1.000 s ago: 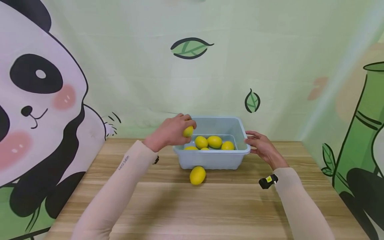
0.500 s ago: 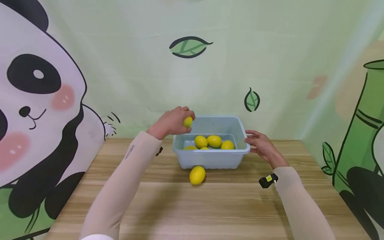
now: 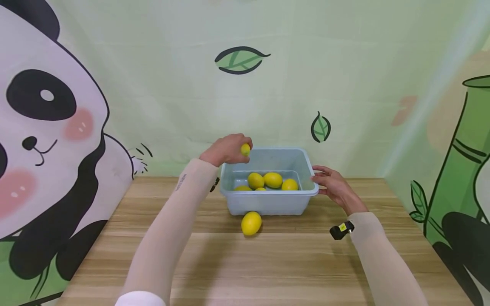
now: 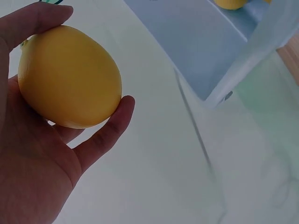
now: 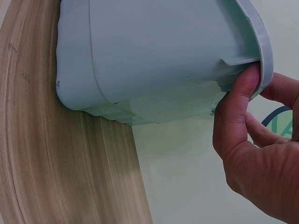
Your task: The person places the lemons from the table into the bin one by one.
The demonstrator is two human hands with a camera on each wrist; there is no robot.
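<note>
My left hand (image 3: 227,148) grips a yellow lemon (image 3: 245,149) above the back left corner of a light blue plastic tub (image 3: 268,205). In the left wrist view, thumb and fingers curl round that lemon (image 4: 70,77), and a corner of the tub shows beyond it. On the tub's right side, my right hand (image 3: 336,189) holds the rim. The right wrist view shows its fingers (image 5: 236,107) hooked at the rim, partly hidden by it. Several lemons (image 3: 273,180) lie inside the tub, some half hidden by the front wall.
One more lemon (image 3: 251,223) lies on the wooden table (image 3: 291,263), right before the tub's front wall. Behind the table hangs a pale green backdrop (image 3: 168,93) printed with a panda and leaves.
My left hand has risen out of the tub with the lemon and shifted a little rightward and back. The right hand, the tub and the lemon on the table stay in place.
</note>
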